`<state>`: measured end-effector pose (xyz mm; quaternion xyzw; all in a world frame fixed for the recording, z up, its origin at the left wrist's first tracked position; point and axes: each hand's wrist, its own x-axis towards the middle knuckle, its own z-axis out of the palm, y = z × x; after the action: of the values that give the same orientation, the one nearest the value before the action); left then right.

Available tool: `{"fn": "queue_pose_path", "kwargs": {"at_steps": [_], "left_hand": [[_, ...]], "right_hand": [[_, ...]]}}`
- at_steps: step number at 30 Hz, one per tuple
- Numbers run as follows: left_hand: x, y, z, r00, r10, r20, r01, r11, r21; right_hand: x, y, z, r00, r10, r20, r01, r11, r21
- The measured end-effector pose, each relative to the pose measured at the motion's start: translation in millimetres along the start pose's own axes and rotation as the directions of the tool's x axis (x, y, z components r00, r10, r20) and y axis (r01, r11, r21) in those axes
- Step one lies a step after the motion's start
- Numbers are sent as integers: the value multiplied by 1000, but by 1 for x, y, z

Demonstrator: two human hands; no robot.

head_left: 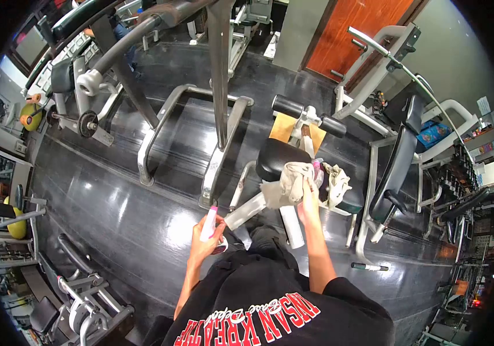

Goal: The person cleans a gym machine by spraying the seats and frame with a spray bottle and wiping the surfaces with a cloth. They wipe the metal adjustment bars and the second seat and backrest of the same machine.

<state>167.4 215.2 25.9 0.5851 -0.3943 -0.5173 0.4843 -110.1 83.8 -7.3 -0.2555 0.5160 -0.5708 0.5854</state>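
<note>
My left hand (202,241) is closed around a white bottle (208,226) with a pink top, held low in front of my body. A crumpled beige cloth (294,181) is in my right hand (311,203), whose fingers are wrapped around its right side. The cloth overlaps the near edge of a black padded bench seat (276,157). Just right of my right hand, a second cloth (337,184), pale with dark marks, lies on another black pad (348,202). Something pink (317,165) shows behind my right fingers, partly hidden.
A silver machine frame (212,173) stands on the dark floor ahead to the left. Foam rollers (287,105) top the bench's far end. Another bench (394,173) with a barbell rack is at right. A dark cylinder with white ends (369,267) lies on the floor.
</note>
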Motion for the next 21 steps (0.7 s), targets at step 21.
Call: {"fn": "queue_pose_path", "kwargs": {"at_steps": [21], "left_hand": [[3, 2, 59, 929, 61, 365, -80, 996, 38]], "right_hand": [[-147, 17, -84, 927, 375, 13, -301, 723, 621]]}}
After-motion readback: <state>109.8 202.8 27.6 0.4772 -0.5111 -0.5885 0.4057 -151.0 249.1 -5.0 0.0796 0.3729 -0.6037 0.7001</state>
